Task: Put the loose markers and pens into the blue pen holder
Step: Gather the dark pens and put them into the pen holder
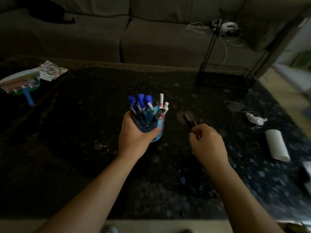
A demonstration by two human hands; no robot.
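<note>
Dim, underexposed scene; the right edge of the view was blurred. The dark speckled surface [84, 132] swallowed most detail on its left half.

Blue pen holder [159, 126]: stood near the centre of the surface, translucent blue; its near and left wall was hidden behind the left hand [134, 137], which was wrapped around it with the thumb across the front. Its base was largely covered. Contents: three blue-capped markers [140, 100] at the left, several dark pens [137, 111] below them, hard to count, and white slim pens [161, 100] at the right, one with a pink band, one with a green tip.

Loose dark pen [189, 121]: just right of the holder, pinched at its near end by the fingertips of the right hand [208, 143]; the lower part of the barrel was hidden by the fingers. Whether its far tip touched the surface could not be told.

Other items: white paper roll [276, 145] and crumpled tissue [255, 119] on the right; a round fan with a blue handle [21, 84] at the far left, partly cut off; black wire rack [225, 76] at the far edge; grey sofa [151, 34] behind.
</note>
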